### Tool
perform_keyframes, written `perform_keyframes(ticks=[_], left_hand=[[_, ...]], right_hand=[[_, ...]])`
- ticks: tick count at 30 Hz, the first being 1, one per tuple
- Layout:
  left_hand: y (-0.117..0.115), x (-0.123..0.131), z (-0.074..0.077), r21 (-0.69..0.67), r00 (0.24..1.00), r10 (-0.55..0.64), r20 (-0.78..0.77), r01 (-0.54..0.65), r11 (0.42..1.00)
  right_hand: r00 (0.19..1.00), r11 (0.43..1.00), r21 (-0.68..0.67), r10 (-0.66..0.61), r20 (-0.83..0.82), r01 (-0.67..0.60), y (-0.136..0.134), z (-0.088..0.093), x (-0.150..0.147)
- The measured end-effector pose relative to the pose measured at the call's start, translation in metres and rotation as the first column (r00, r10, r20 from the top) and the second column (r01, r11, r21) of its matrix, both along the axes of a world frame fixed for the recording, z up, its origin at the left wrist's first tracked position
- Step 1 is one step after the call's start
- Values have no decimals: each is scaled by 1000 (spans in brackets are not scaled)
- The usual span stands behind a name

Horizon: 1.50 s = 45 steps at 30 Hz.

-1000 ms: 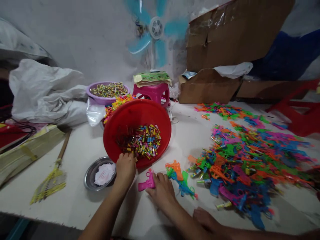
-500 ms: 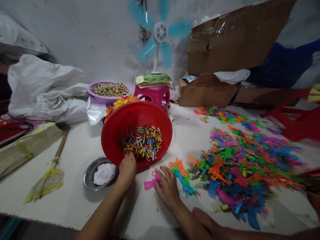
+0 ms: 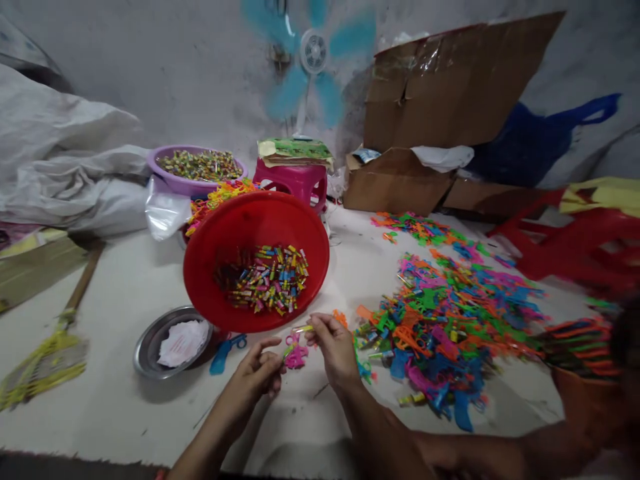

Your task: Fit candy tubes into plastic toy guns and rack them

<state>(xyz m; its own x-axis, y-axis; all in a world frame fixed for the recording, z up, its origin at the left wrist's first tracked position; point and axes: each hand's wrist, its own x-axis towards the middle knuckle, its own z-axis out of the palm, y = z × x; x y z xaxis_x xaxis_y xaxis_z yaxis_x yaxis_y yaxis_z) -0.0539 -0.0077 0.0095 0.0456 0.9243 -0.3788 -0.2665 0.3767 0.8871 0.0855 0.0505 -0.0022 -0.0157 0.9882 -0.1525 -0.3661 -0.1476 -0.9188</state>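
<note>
My left hand point(image 3: 260, 368) is closed, thumb and fingers pinching a small yellow-green tube point(image 3: 289, 351) with a printed wrapper. Facing it, my right hand point(image 3: 334, 343) pinches a slim clear-and-yellow tube point(image 3: 303, 329) that points left. Just under the two tubes is a pink plastic toy gun point(image 3: 297, 356); whether it lies on the table or touches my fingers I cannot tell. A blue toy gun point(image 3: 225, 353) lies left of my left hand. Behind both hands, a tilted red basin point(image 3: 205, 267) holds many small colourful wrapped tubes point(image 3: 273, 280).
A metal bowl point(image 3: 143, 350) with white paper slips stands left, beside a yellow fly swatter point(image 3: 55, 353). Toy guns point(image 3: 440, 313) are heaped on the right. A fan point(image 3: 314, 52) spins behind a pink stool point(image 3: 287, 181). Another person's arm point(image 3: 475, 453) reaches in at lower right.
My left hand has come out of the red basin with a small tube. My right hand has left the pink toy gun and now pinches a tube. The view has turned slightly right.
</note>
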Motion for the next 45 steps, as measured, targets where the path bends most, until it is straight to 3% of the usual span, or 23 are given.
perform_keyframes(ticks=[2, 6, 11, 19, 21, 23, 26, 28, 29, 31, 35, 36, 38, 40, 41, 43, 45], left_hand=[[1, 1, -6, -38, 996, 83, 29, -82, 996], [4, 2, -12, -77, 979, 166, 118, -157, 985], [7, 3, -8, -97, 928, 271, 256, -254, 962], [4, 0, -9, -264, 898, 302, 321, -221, 939], [3, -4, -12, -244, 902, 292, 317, -221, 944], [4, -10, -11, -157, 949, 217, 227, -184, 970], [2, -14, -5, 3, 1000, 9, -1, -9, 1000], [-1, -10, -2, 37, 995, -85, -60, 87, 996], [-3, -6, -2, 27, 994, -102, -36, 103, 994], [-8, 2, -7, -45, 991, -111, 75, 114, 992], [-14, 7, -29, -188, 968, -60, 244, 108, 976], [-13, 4, -36, -211, 972, -3, 234, 53, 976], [-9, -4, -46, -231, 973, 135, 188, -90, 969], [-3, -13, -54, -202, 966, 217, 140, -187, 961], [-1, -16, -57, -172, 965, 237, 112, -216, 961], [1, -17, -61, -120, 964, 267, 24, -262, 958], [2, -12, -61, -85, 957, 284, -50, -288, 954]], right_hand=[[996, 997, -31, -73, -47, 72, -3, -1, 1], [992, 999, -42, -11, -126, 6, -16, -6, -4], [984, 997, -69, -34, -172, 22, -22, -11, -11], [985, 986, 164, -50, 163, 23, -9, 2, 11], [973, 980, 181, 46, 226, -88, -8, 10, 19], [920, 940, 196, 202, 337, -279, -10, 18, 23], [744, 798, 171, 428, 513, -577, -17, 25, 25], [640, 712, 125, 522, 563, -691, -23, 24, 22], [617, 695, 110, 540, 573, -711, -25, 22, 20], [623, 726, 106, 493, 608, -679, -27, 15, 15], [624, 860, 163, 208, 753, -483, -19, -5, 6], [587, 895, 154, 137, 798, -418, -15, -11, 4], [438, 951, 86, 56, 897, -297, -9, -23, -1], [249, 975, 5, 52, 967, -221, -4, -35, -7], [193, 978, -22, 62, 979, -205, -3, -39, -10], [218, 981, -26, 68, 974, -190, -1, -44, -13], [417, 984, -1, 77, 906, -180, 0, -43, -12]])
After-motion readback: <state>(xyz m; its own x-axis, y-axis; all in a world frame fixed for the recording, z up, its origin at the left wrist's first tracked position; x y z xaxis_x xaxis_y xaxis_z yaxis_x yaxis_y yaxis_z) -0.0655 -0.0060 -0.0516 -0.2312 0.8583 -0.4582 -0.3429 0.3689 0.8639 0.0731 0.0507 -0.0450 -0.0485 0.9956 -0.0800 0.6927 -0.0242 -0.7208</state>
